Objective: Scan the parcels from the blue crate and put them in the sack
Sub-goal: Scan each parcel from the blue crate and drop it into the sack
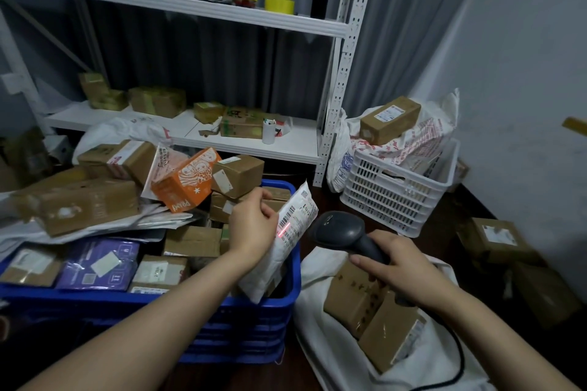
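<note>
My left hand [251, 224] grips a white soft parcel [279, 247] upright over the right end of the blue crate [247, 327]. Its barcode label faces right, and a red scan line glows across it. My right hand [400, 267] holds a dark handheld scanner [344, 230] aimed at that label from the right. Below the right hand, the white sack [333, 355] lies open on the floor with two brown boxes [374, 314] inside. The crate is heaped with brown boxes, an orange box [185, 182] and a purple packet [101, 263].
A white slotted basket [397, 190] with bags and a brown box stands at the back right. A white metal shelf unit [190, 133] behind the crate carries more boxes. Loose cardboard boxes [495, 241] lie on the dark floor by the right wall. The scanner's cable trails across the sack.
</note>
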